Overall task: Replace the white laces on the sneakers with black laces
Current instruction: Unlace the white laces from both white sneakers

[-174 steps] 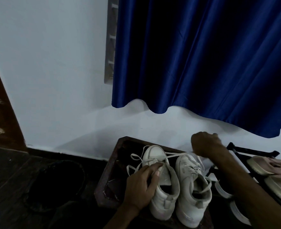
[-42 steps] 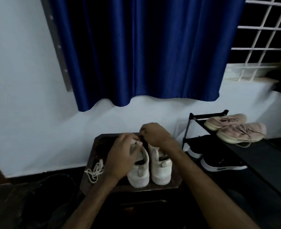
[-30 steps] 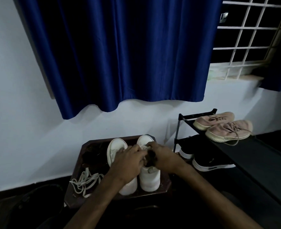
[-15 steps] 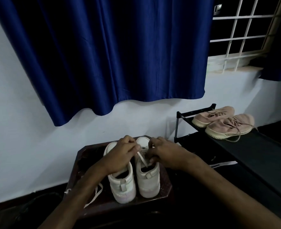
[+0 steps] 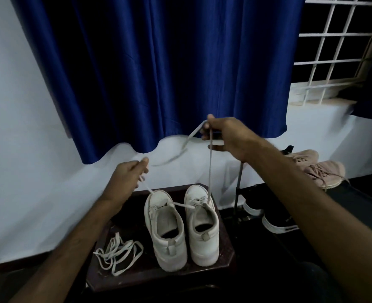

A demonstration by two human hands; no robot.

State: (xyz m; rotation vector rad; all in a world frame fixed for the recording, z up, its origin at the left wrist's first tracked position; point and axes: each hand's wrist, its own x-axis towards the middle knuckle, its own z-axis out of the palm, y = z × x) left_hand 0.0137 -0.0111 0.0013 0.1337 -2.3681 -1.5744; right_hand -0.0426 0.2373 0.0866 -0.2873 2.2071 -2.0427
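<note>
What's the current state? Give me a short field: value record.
left hand: pinches white lace
right hand: grips same lace, raised higher
lace path: both strands run to right sneaker
left sneaker: no lace seen threaded
loose white lace: piled on dark table, left of sneakers

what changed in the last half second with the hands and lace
Both hands lifted off the right sneaker: left hand and right hand each pinch its lace, pulling it up and apart. Left sneaker, loose lace pile and table stayed.
</note>
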